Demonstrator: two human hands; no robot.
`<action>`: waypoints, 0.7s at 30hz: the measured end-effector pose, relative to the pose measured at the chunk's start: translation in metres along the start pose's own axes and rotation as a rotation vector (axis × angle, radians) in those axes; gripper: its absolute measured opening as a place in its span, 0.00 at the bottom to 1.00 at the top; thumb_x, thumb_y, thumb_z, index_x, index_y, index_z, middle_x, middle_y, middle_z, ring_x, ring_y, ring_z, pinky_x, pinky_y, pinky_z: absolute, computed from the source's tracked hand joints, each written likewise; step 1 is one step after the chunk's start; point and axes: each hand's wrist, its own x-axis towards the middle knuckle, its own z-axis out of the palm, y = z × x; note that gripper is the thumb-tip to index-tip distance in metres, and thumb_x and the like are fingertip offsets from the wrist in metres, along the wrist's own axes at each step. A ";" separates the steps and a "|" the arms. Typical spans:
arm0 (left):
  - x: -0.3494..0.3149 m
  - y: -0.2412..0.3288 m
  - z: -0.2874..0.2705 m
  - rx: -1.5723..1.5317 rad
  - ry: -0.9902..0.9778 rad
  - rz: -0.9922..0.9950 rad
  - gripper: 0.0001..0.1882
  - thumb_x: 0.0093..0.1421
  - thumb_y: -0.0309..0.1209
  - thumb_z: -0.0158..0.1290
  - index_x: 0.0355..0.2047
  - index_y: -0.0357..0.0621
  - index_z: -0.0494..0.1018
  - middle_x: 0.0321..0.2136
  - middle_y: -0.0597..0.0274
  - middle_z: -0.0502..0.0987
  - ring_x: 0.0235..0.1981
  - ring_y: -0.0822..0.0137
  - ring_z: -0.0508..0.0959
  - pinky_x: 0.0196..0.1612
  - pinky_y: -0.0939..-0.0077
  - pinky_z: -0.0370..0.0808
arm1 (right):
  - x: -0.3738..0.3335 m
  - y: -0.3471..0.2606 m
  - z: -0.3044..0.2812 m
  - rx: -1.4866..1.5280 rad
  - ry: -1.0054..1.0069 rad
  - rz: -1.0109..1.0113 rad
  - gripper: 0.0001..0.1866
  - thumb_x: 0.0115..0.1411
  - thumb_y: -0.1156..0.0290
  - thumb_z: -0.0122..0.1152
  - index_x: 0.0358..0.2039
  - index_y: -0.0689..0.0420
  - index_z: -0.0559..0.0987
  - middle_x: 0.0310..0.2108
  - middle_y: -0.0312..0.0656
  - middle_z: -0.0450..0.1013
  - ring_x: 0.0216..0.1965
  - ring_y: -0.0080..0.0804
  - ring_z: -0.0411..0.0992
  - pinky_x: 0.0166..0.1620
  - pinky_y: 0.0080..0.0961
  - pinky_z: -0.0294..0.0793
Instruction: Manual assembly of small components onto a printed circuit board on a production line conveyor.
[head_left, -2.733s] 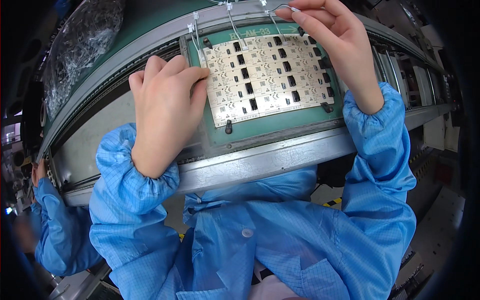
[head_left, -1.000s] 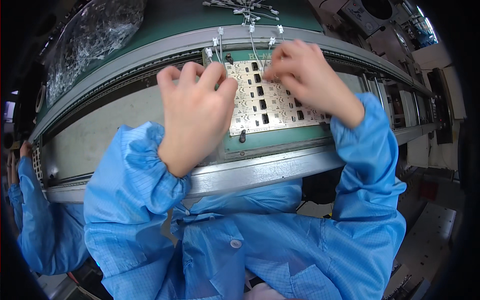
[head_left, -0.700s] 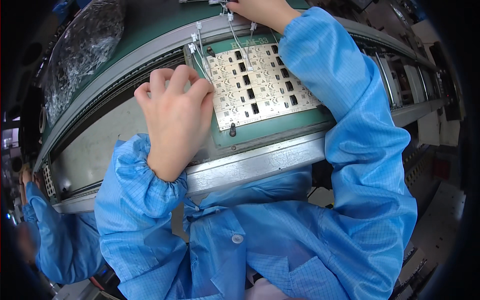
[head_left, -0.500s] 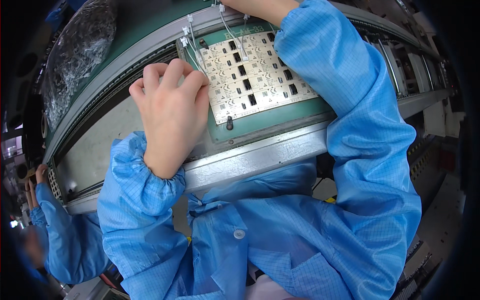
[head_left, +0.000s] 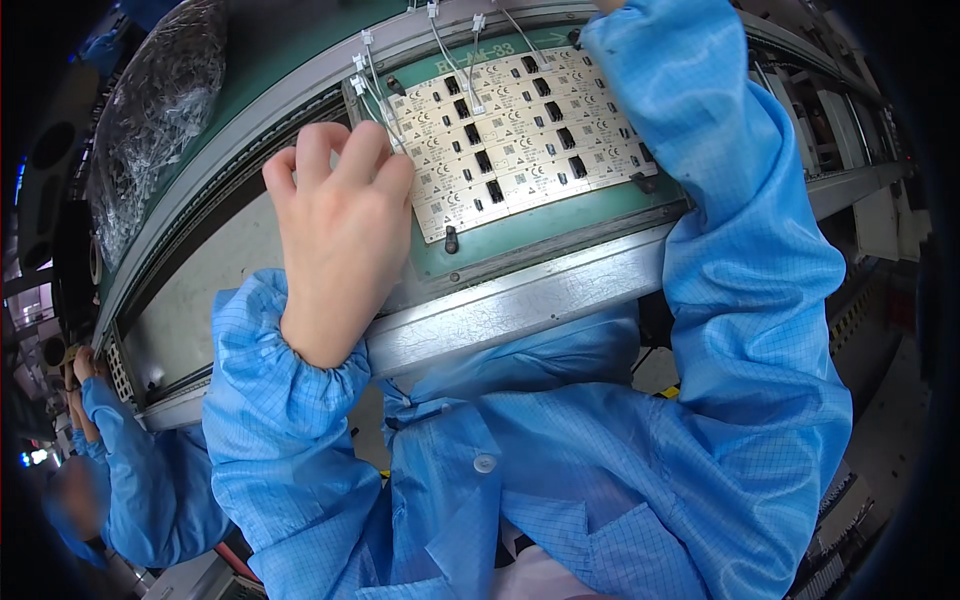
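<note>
A white circuit board panel (head_left: 523,152) with rows of black components lies on a green carrier plate (head_left: 530,219). Curled at the panel's left edge is my left hand (head_left: 345,225), back upward; its fingertips and whatever they may hold are hidden. Thin white cables with small plugs (head_left: 368,62) run from the panel's upper left over the metal rail. Another white cable (head_left: 523,33) reaches a black component near the top middle. My right arm stretches over the panel's right side; its hand lies beyond the upper edge, with only a bit of wrist showing.
A clear plastic bag (head_left: 160,120) of small pale parts lies at the upper left. Metal conveyor rails (head_left: 520,296) run along the near and far sides of the carrier. At the far left, another person in blue sleeves (head_left: 150,470) works with raised hands.
My right arm has moved right and farther away, uncovering more of the panel and the cable at its top. My left hand keeps almost the same place at the panel's edge.
</note>
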 end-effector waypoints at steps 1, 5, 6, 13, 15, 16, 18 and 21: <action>-0.001 0.003 -0.002 -0.010 -0.007 0.006 0.06 0.50 0.27 0.60 0.31 0.45 0.81 0.34 0.66 0.73 0.45 0.58 0.73 0.50 0.59 0.66 | 0.003 0.002 -0.007 0.129 -0.005 -0.020 0.08 0.59 0.75 0.59 0.37 0.66 0.79 0.30 0.50 0.81 0.31 0.36 0.81 0.38 0.29 0.79; -0.008 0.004 -0.003 0.032 -0.008 0.021 0.10 0.52 0.26 0.58 0.35 0.39 0.80 0.35 0.63 0.73 0.44 0.58 0.73 0.50 0.60 0.67 | 0.013 0.008 -0.026 0.461 -0.053 -0.034 0.08 0.62 0.77 0.59 0.41 0.67 0.77 0.32 0.45 0.80 0.35 0.31 0.81 0.42 0.23 0.80; -0.011 0.005 -0.003 0.040 -0.005 0.012 0.10 0.52 0.26 0.58 0.35 0.39 0.80 0.35 0.63 0.73 0.44 0.58 0.73 0.50 0.60 0.67 | 0.013 0.008 -0.030 0.588 -0.050 -0.017 0.08 0.63 0.77 0.59 0.42 0.67 0.76 0.33 0.45 0.81 0.37 0.31 0.81 0.44 0.22 0.80; 0.043 -0.036 0.007 -0.113 -0.060 0.010 0.06 0.60 0.27 0.54 0.34 0.47 0.81 0.33 0.60 0.77 0.41 0.57 0.75 0.45 0.58 0.71 | -0.066 0.005 -0.074 0.438 -0.221 0.214 0.12 0.65 0.72 0.64 0.46 0.62 0.75 0.41 0.45 0.82 0.43 0.28 0.81 0.46 0.21 0.79; 0.086 -0.070 0.033 -0.115 0.092 0.004 0.05 0.60 0.27 0.56 0.34 0.47 0.82 0.36 0.58 0.81 0.42 0.55 0.78 0.44 0.58 0.74 | -0.077 0.001 -0.072 0.483 -0.289 0.256 0.10 0.65 0.74 0.63 0.45 0.61 0.75 0.35 0.39 0.79 0.38 0.25 0.79 0.45 0.22 0.78; 0.117 -0.076 0.053 -0.162 0.124 0.016 0.06 0.60 0.28 0.57 0.36 0.45 0.82 0.40 0.56 0.83 0.45 0.53 0.80 0.45 0.59 0.76 | -0.075 0.057 -0.063 1.024 -0.481 -0.350 0.09 0.65 0.76 0.63 0.45 0.61 0.74 0.34 0.38 0.78 0.36 0.23 0.78 0.43 0.21 0.78; 0.121 -0.107 0.088 -0.736 0.450 0.276 0.09 0.58 0.30 0.53 0.34 0.39 0.80 0.30 0.48 0.83 0.34 0.51 0.84 0.39 0.57 0.78 | -0.097 -0.003 -0.067 0.544 -0.326 0.364 0.08 0.67 0.76 0.61 0.45 0.61 0.74 0.35 0.38 0.78 0.36 0.24 0.78 0.42 0.20 0.77; 0.142 -0.085 0.089 -0.128 -0.049 -0.119 0.11 0.58 0.32 0.52 0.34 0.42 0.82 0.32 0.44 0.83 0.38 0.45 0.82 0.42 0.49 0.77 | -0.113 0.012 -0.078 0.432 -0.302 0.244 0.07 0.67 0.75 0.60 0.44 0.61 0.77 0.41 0.42 0.80 0.44 0.30 0.79 0.47 0.26 0.77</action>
